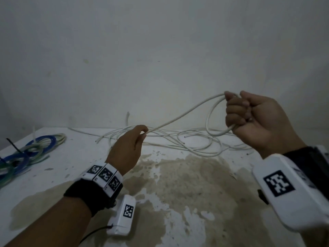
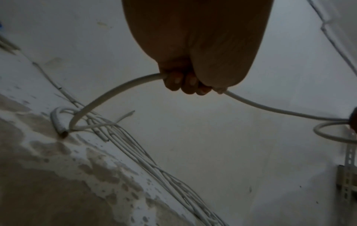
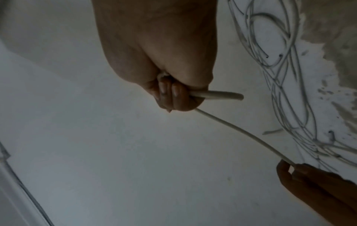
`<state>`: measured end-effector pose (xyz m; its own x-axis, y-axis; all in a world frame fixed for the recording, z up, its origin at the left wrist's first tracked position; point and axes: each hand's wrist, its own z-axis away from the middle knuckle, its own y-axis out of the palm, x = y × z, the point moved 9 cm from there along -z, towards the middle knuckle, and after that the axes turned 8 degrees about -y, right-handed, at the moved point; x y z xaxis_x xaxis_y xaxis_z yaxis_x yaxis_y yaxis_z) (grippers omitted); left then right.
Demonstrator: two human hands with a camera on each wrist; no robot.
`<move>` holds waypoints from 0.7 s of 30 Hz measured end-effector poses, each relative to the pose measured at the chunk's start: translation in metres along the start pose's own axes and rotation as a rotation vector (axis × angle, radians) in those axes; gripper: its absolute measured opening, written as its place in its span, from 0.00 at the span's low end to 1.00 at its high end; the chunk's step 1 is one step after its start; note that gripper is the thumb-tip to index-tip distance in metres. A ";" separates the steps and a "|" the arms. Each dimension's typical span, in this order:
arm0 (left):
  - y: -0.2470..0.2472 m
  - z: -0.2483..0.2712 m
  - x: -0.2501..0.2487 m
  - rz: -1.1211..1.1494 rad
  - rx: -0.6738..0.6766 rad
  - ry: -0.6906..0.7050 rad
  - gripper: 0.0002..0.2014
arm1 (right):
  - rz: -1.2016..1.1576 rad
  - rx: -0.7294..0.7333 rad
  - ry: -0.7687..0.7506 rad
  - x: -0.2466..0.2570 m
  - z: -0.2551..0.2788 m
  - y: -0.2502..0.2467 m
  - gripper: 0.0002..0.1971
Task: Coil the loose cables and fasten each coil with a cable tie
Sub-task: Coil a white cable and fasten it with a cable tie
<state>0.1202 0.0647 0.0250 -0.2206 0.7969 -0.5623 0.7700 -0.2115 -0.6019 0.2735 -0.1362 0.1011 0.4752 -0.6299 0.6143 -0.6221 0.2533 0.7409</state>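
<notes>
The right hand [image 1: 256,120] was clenched in a fist around the white cable [image 1: 179,115], trapping the first small loop [image 1: 211,122] that hung below the curled fingers [image 1: 236,111]; the right wrist view showed the cut end [image 3: 228,95] poking out past the knuckles. From that fist the cable ran down and across to the left hand [image 1: 128,147], which pinched it between thumb and fingertips, held above the desk [image 1: 71,172]. Beyond the left hand it dropped into the tangle of loose white cables [image 1: 178,139] spread along the back of the desk by the wall [image 1: 160,50]. Judging by its smooth arcs, the cable looked light and springy, stiff enough to hold a curve and likely to unwind if the fist slackened. A good place to hold it seemed the crossing of the loops, with the other hand feeding slack. At far left lay blue and green coils [image 1: 25,154] with black ties [image 1: 13,147] already on them.
</notes>
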 end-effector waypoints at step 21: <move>-0.025 0.039 -0.120 0.085 0.037 0.675 0.15 | 0.439 -0.190 0.108 -0.103 -0.012 -0.035 0.18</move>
<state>0.1045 -0.0477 0.0855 0.2711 0.9525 -0.1389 0.7442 -0.2989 -0.5973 0.2532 -0.0716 0.0151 0.2621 -0.3565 0.8968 -0.6581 0.6137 0.4362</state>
